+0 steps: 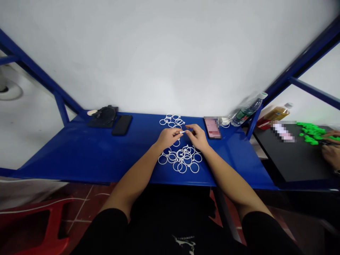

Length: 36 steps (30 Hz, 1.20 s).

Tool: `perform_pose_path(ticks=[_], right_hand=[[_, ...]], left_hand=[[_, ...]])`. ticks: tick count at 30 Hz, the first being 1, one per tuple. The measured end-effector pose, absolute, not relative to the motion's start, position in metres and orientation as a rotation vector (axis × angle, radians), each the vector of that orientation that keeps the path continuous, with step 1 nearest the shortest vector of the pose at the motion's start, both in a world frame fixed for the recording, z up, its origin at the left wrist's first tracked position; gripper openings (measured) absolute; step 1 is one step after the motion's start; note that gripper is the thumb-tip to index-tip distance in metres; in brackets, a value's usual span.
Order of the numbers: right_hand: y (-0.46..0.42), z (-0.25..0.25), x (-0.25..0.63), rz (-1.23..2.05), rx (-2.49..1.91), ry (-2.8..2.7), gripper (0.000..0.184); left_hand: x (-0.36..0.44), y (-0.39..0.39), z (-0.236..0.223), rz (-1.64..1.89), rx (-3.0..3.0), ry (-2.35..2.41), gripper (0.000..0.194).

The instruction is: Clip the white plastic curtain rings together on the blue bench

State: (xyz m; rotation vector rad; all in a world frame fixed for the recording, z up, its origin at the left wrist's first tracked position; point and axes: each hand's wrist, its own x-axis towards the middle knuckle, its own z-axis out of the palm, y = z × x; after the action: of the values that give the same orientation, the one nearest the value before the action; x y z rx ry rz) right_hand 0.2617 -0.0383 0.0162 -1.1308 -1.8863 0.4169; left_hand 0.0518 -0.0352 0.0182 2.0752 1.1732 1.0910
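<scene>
One blue tabletop [79, 152], head view; white wall [170, 53], red tiled floor [86, 211]. White rings [180, 154], two clusters, lie on tabletop; left hand [168, 137] pinches small white piece [182, 132] between clusters; right hand [198, 137] alongside, grip indistinct. Green bottle label [241, 115], shirt lettering [187, 237]: illegible.

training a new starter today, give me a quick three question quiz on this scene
1. What colour is the small piece that the left hand pinches?
2. True or false: the table under the white rings is red.
3. Which lies nearer the black bag: A, the dark phone, or B, the water bottle?

Key: 1. White. 2. False, it is blue. 3. A.
</scene>
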Motion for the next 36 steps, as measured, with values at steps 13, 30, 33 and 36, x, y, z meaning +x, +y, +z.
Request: perform_pose_path(ticks=[13,30,33,36], right_hand=[[-0.040,0.016,0.261,0.377,-1.056,-2.008,0.022],[-0.044,0.014,0.257,0.448,-0.911,-2.102,0.024],[-0.043,0.015,0.258,0.465,-0.928,-2.082,0.025],[-0.041,0.014,0.259,0.477,-0.959,-2.043,0.027]], left_hand=[[0.056,-0.038,0.014,1.136,1.969,1.103,0.023],[0.053,-0.031,0.009,1.262,1.956,0.944,0.010],[0.055,-0.029,0.006,1.255,1.936,0.933,0.012],[0.056,-0.028,0.003,1.209,1.863,0.936,0.015]])
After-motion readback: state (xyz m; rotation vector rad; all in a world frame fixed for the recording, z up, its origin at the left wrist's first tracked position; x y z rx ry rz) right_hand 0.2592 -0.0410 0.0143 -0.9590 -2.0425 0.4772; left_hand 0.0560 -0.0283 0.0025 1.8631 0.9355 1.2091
